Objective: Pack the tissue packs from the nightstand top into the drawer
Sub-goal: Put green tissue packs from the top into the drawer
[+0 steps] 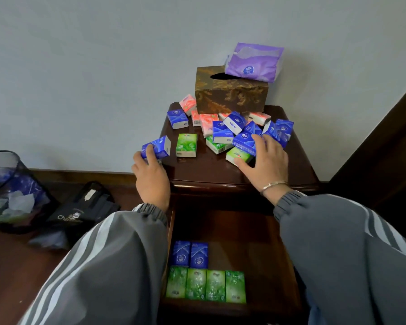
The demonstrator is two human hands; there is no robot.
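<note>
Left grip (150, 170) round blue pack (158, 147) — dark nightstand (197, 171), pale wall (80, 66)

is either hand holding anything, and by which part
The left hand grips a blue tissue pack by its near end. The right hand lies spread over the pile; whether it grips cannot be told.

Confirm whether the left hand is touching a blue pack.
Touching: the head view shows the left hand holding the blue pack, fingers curled round it.
</note>
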